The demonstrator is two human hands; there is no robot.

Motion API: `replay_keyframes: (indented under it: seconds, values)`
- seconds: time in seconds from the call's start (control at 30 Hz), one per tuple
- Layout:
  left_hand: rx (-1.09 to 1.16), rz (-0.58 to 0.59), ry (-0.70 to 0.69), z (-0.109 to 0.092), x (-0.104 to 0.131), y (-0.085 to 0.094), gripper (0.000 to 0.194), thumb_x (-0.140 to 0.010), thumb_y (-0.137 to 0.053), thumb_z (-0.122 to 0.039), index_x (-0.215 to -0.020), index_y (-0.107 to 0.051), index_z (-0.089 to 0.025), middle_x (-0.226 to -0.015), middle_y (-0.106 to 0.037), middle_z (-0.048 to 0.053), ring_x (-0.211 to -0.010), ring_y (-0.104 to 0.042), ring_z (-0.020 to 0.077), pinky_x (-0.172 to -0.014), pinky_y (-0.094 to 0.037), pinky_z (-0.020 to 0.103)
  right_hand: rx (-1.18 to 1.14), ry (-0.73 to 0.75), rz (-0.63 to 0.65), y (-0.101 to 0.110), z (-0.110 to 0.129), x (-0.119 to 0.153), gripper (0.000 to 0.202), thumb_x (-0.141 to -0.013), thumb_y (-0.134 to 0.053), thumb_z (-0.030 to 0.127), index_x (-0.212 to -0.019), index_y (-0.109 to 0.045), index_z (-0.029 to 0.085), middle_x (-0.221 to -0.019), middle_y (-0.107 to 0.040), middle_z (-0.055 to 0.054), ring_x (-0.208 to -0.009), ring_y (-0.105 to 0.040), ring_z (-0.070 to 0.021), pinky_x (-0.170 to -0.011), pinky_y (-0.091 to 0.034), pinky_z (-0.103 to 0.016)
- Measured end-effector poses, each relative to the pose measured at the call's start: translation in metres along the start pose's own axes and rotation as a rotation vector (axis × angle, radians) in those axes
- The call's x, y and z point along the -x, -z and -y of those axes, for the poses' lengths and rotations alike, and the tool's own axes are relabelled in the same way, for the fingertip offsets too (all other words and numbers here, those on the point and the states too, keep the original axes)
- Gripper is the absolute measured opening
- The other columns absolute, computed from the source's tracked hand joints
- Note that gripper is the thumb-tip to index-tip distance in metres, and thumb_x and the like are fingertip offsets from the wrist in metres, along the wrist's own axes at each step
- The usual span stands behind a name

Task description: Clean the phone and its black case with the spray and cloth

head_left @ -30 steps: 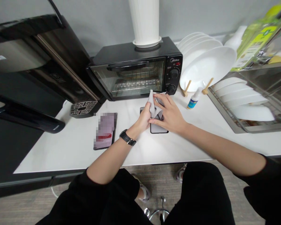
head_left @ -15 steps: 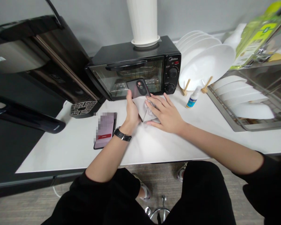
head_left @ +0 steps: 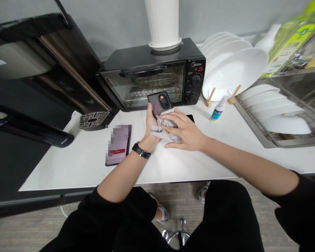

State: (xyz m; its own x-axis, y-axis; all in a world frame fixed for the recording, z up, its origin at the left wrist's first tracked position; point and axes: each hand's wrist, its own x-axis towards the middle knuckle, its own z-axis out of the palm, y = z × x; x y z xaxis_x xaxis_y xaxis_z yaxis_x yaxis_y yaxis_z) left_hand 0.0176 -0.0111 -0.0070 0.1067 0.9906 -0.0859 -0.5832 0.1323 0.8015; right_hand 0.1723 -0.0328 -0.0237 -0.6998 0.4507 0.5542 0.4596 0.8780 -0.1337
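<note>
My left hand [head_left: 151, 127] holds a dark phone [head_left: 160, 102] with its camera side facing up, in front of the toaster oven. Bunched under my right hand [head_left: 187, 131] is a light grey cloth [head_left: 166, 132], pressed on the lower part of the phone's back. The right fingers are bent over the cloth. Behind the right hand, part of a black flat object [head_left: 190, 118] shows on the counter. Another phone [head_left: 120, 144] with a pinkish surface lies left of my left wrist, partly pixelated.
A black toaster oven [head_left: 152, 75] stands behind, with a white pot [head_left: 164, 24] on top. A coffee machine [head_left: 68, 63] is at left. On the right are a small spray bottle [head_left: 218, 110], white plates [head_left: 233, 73] and a dish rack [head_left: 265, 140] with bowls.
The phone's exposed back has shifted slightly right and down. The cloth is more bunched under my right hand, and the black object behind that hand has come into view.
</note>
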Motion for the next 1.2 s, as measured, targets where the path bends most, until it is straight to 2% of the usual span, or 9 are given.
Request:
replay_keyframes:
  seconds: [0.13, 0.27, 0.43, 0.53, 0.8, 0.93, 1.03, 1.13, 1.2]
  values:
    - [0.027, -0.045, -0.205, -0.011, -0.003, 0.004, 0.065, -0.104, -0.022, -0.065, -0.134, -0.066, -0.026, -0.106, -0.079, 0.006, -0.12, -0.07, 0.0254, -0.108, -0.053, 0.039, 0.091, -0.02, 0.001, 0.002, 0.003, 0.001, 0.059, -0.101, -0.043, 0.067, -0.135, -0.064, 0.024, -0.158, -0.05, -0.013, -0.149, -0.041, -0.0292, -0.13, -0.018, -0.061]
    - [-0.011, -0.037, -0.278, -0.013, -0.002, 0.001, 0.064, -0.105, -0.021, -0.062, -0.131, -0.068, -0.028, -0.125, -0.076, 0.005, -0.135, -0.062, 0.0246, -0.111, -0.052, 0.038, 0.146, -0.172, -0.01, 0.001, 0.001, 0.001, 0.084, -0.095, -0.044, 0.077, -0.155, -0.045, 0.019, -0.167, -0.036, -0.018, -0.155, -0.028, -0.0385, -0.128, -0.012, -0.068]
    - [-0.028, 0.016, -0.024, 0.0, 0.0, -0.003, 0.066, -0.103, -0.03, -0.069, -0.13, -0.071, -0.025, -0.133, -0.073, 0.007, -0.144, -0.053, 0.0277, -0.116, -0.047, 0.04, 0.133, -0.259, -0.03, -0.007, -0.007, 0.003, 0.104, -0.091, -0.037, 0.085, -0.163, -0.025, 0.011, -0.166, -0.034, -0.023, -0.156, -0.024, -0.0414, -0.128, -0.011, -0.068]
    - [-0.04, 0.087, 0.08, 0.009, 0.003, -0.004, 0.055, -0.106, -0.036, -0.06, -0.133, -0.069, -0.024, -0.133, -0.073, 0.005, -0.143, -0.054, 0.0262, -0.121, -0.043, 0.042, 0.092, -0.294, -0.053, -0.01, -0.011, 0.005, 0.104, -0.091, -0.031, 0.086, -0.165, -0.022, 0.013, -0.167, -0.032, -0.022, -0.157, -0.023, -0.0407, -0.128, -0.011, -0.068]
    - [-0.041, 0.122, 0.12, 0.019, 0.007, -0.006, 0.044, -0.109, -0.037, -0.046, -0.126, -0.07, -0.021, -0.128, -0.075, 0.004, -0.138, -0.06, 0.0232, -0.12, -0.044, 0.039, -0.005, -0.247, -0.082, -0.006, -0.017, 0.004, 0.095, -0.093, -0.033, 0.084, -0.162, -0.032, 0.018, -0.163, -0.04, -0.018, -0.156, -0.025, -0.0385, -0.129, -0.012, -0.066]
    - [0.016, 0.034, 0.133, 0.003, 0.005, -0.001, 0.062, -0.103, -0.035, -0.066, -0.12, -0.072, -0.02, -0.117, -0.078, 0.01, -0.133, -0.063, 0.0298, -0.112, -0.053, 0.043, -0.086, -0.017, -0.021, -0.003, -0.01, 0.003, 0.08, -0.096, -0.04, 0.077, -0.158, -0.042, 0.026, -0.155, -0.055, -0.01, -0.155, -0.032, -0.0335, -0.131, -0.011, -0.063]
    - [0.085, -0.025, -0.032, -0.013, 0.002, 0.005, 0.075, -0.097, -0.03, -0.078, -0.112, -0.074, -0.019, -0.119, -0.076, 0.013, -0.136, -0.059, 0.0352, -0.109, -0.055, 0.047, -0.086, 0.127, 0.036, 0.0, -0.008, 0.003, 0.063, -0.102, -0.04, 0.063, -0.156, -0.047, 0.031, -0.152, -0.06, -0.003, -0.155, -0.035, -0.0301, -0.131, -0.011, -0.063]
    - [0.104, -0.098, -0.187, -0.021, -0.001, 0.008, 0.075, -0.098, -0.029, -0.078, -0.115, -0.073, -0.02, -0.122, -0.075, 0.011, -0.138, -0.058, 0.0362, -0.109, -0.054, 0.047, 0.002, 0.038, 0.043, 0.004, -0.009, 0.003, 0.058, -0.105, -0.034, 0.057, -0.156, -0.047, 0.032, -0.154, -0.058, 0.0, -0.158, -0.029, -0.0318, -0.13, -0.003, -0.068]
    - [0.106, -0.072, -0.164, -0.019, -0.002, 0.007, 0.078, -0.099, -0.026, -0.078, -0.118, -0.072, -0.018, -0.122, -0.075, 0.012, -0.137, -0.059, 0.0355, -0.11, -0.054, 0.046, 0.063, -0.057, 0.046, 0.006, -0.012, 0.003, 0.067, -0.104, -0.031, 0.066, -0.158, -0.043, 0.029, -0.157, -0.055, -0.001, -0.159, -0.023, -0.0359, -0.128, 0.001, -0.071]
